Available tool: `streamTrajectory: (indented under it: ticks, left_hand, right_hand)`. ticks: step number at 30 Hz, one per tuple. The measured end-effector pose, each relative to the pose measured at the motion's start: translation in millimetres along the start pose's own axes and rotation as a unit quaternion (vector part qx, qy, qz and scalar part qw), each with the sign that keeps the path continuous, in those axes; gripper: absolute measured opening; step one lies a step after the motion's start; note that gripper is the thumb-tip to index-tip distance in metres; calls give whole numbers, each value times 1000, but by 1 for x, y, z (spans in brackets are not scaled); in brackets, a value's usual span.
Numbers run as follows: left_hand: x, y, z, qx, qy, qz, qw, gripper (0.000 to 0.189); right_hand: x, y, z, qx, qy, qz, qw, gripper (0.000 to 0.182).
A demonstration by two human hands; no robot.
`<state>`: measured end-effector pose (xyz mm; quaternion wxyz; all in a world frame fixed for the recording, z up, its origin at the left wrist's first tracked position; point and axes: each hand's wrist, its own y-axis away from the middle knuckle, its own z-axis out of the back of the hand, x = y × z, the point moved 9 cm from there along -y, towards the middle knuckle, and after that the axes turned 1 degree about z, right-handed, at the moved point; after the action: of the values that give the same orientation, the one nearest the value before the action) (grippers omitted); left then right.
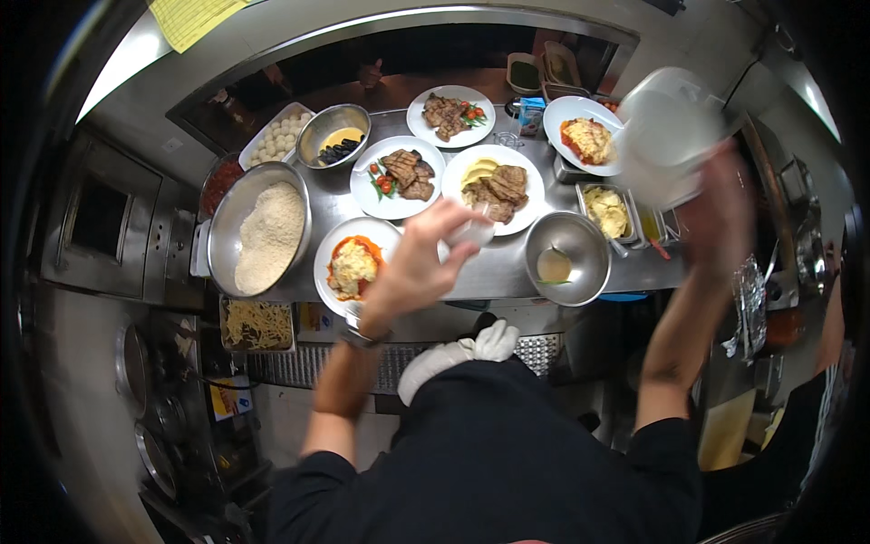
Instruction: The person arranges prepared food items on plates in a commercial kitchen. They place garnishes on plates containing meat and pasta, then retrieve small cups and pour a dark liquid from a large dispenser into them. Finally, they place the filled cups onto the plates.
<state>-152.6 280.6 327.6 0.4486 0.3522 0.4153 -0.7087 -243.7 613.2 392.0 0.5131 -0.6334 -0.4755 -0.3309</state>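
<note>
My left hand [425,262] is over the counter, its thumb and fingers curled around a small translucent white thing [472,232], too blurred to name. Just beyond it lies a white plate [534,206] of grilled meat [506,187] with yellow slices. Below my left wrist is a plate with a cheese-topped portion in red sauce [355,267]. At the right, my right hand [722,204] grips a pale translucent container [663,143], both smeared by motion. The container partly covers the rim of another plate with a cheese-topped portion [588,141].
Steel bowls hold breadcrumbs [272,234], mussels in yellow liquid [341,146] and a little liquid [554,265]. Two more meat plates [367,173] [450,92] stand behind. A tray of pale balls [282,136] is far left; fries-like strips [257,325] sit below. Another person's arm [830,316] shows at right.
</note>
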Motion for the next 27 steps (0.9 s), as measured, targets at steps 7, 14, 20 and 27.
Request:
streamTrajectory:
  ticks: [7,14,20,27]
  left_hand:
    - [211,131,-74,-156,-85,129,976,33]
    - [266,93,-93,-116,-216,79,966,18]
    - [282,72,-92,-55,-304,143,940,22]
    - [290,54,-94,-20,-385,181,905,26]
  right_hand:
    - [-352,215,-81,-53,67,-356,930,37]
    - [-405,231,-72,-66,315,-174,931,39]
    - [-433,212,-108,-58,72,-248,964,32]
    - [-387,196,-87,-2,211,-147,966,24]
